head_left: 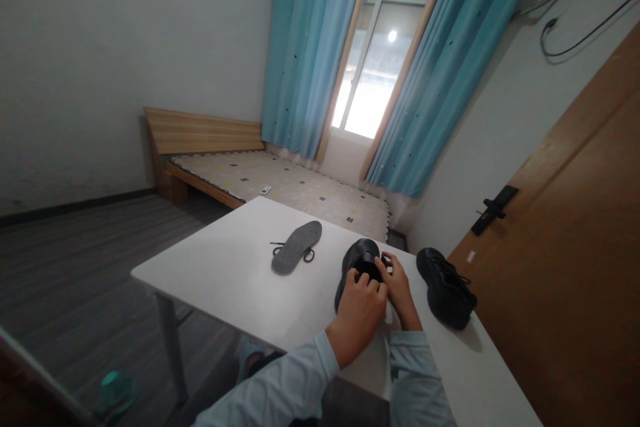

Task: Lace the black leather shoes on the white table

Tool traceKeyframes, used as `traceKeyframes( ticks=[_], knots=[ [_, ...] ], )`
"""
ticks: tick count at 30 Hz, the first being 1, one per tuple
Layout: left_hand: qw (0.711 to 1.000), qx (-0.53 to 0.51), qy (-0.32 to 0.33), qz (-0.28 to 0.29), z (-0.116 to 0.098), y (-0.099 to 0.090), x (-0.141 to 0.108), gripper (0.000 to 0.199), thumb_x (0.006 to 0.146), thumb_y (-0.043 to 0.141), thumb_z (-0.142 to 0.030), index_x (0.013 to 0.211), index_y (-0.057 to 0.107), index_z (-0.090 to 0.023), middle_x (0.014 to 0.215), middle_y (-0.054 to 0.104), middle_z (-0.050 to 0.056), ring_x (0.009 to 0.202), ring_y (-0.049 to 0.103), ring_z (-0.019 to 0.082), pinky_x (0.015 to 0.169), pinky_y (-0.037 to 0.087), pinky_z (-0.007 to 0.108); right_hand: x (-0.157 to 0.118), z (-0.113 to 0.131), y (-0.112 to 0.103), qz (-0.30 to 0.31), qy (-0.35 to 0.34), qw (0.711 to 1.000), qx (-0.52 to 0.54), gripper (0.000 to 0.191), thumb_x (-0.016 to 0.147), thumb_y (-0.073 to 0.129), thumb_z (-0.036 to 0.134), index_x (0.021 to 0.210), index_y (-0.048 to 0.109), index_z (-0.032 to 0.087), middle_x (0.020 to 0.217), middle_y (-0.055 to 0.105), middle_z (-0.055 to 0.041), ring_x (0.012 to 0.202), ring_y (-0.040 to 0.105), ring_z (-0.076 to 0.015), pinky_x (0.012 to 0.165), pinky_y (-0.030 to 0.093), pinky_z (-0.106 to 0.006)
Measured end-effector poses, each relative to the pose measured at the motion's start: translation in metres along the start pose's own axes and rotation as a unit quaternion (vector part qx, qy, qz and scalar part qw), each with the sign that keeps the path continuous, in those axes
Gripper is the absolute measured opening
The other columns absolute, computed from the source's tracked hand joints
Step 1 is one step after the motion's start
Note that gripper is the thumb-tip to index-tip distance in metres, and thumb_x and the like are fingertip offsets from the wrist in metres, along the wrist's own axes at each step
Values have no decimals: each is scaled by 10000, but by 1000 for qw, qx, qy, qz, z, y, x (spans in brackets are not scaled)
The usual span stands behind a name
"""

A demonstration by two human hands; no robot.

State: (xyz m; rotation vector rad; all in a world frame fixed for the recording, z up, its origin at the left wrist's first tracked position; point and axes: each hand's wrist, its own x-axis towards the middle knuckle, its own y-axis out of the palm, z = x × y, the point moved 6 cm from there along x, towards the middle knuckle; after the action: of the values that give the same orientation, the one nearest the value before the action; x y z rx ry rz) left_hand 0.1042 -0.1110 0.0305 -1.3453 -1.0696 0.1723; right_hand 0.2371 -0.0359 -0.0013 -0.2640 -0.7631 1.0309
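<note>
A black shoe [361, 252] rests on the white table between both hands, its dark opening facing up. My left hand [363, 303] is closed over the near part of the shoe, fingers curled at the rim of the opening; the fingertips are partly hidden. On the shoe's right side, my right hand [399, 285] grips the edge near the opening with thumb and fingers. To the left lies a grey insole [297, 250], flat on the table, with a dark shoelace [309, 255] looping out from beneath it. A second black shoe [445, 290] with laces sits to the right of my hands.
The white table [215, 273] extends to both sides of me. Beyond it stands a wooden bed [205, 132] with a patterned mattress, below a window with blue curtains [313, 47]. A wooden door [565, 233] is close on the right. A green object [117, 390] is on the floor.
</note>
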Motion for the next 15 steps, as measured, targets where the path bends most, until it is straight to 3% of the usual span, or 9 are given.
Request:
traceKeyframes(
  ticks=[2, 5, 7, 9, 11, 13, 15],
  knots=[
    [997, -42, 42, 49, 6, -9, 6, 174, 843, 504, -185, 987, 591, -140, 899, 662, 108, 895, 600, 249, 865, 406, 459, 0, -1, 0, 0, -11, 1000, -10, 503, 789, 463, 544, 1100, 584, 167, 986, 611, -123, 902, 580, -255, 818, 463, -392],
    [974, -159, 114, 110, 20, -25, 19, 211, 797, 596, -236, 998, 615, -175, 967, 679, 73, 870, 630, 200, 786, 452, 308, 0, -1, -1, 8, -16, 1000, -20, 535, 808, 434, 548, 1139, 574, 151, 1002, 591, -139, 923, 568, -261, 854, 445, -401],
    [957, -241, 109, 122, 42, -35, 30, 167, 818, 570, -222, 968, 637, -192, 924, 694, 31, 816, 638, 146, 736, 451, 225, 0, -2, -2, 15, -14, 1000, -20, 556, 813, 418, 557, 1149, 569, 141, 997, 581, -142, 926, 563, -263, 849, 445, -397],
    [963, -250, 20, 97, 79, -38, 42, 172, 841, 533, -245, 959, 644, -187, 908, 696, 31, 815, 638, 146, 728, 451, 216, 0, -2, -2, 16, -15, 1000, -20, 562, 816, 411, 565, 1151, 569, 143, 982, 579, -133, 914, 562, -258, 839, 446, -391],
    [974, -194, -96, 65, 123, -36, 48, 214, 841, 531, -287, 1000, 628, -183, 933, 689, 56, 847, 635, 175, 758, 450, 248, 0, -1, -3, 15, -19, 999, -22, 560, 820, 408, 566, 1154, 568, 146, 980, 579, -126, 902, 561, -251, 847, 441, -391],
    [970, -90, -214, 71, 165, -28, 46, 253, 805, 575, -290, 1028, 607, -174, 1000, 668, 99, 941, 615, 228, 802, 442, 296, -1, -2, -3, 13, -23, 999, -26, 549, 825, 408, 560, 1152, 571, 150, 974, 582, -121, 886, 560, -246, 856, 436, -395],
    [955, -7, -283, 92, 196, -19, 39, 326, 786, 596, -316, 1073, 573, -163, 1097, 624, 143, 1035, 574, 277, 830, 432, 338, 0, -2, -3, 10, -26, 999, -29, 530, 827, 412, 553, 1144, 577, 162, 962, 585, -113, 873, 558, -243, 857, 434, -396]
  ],
)
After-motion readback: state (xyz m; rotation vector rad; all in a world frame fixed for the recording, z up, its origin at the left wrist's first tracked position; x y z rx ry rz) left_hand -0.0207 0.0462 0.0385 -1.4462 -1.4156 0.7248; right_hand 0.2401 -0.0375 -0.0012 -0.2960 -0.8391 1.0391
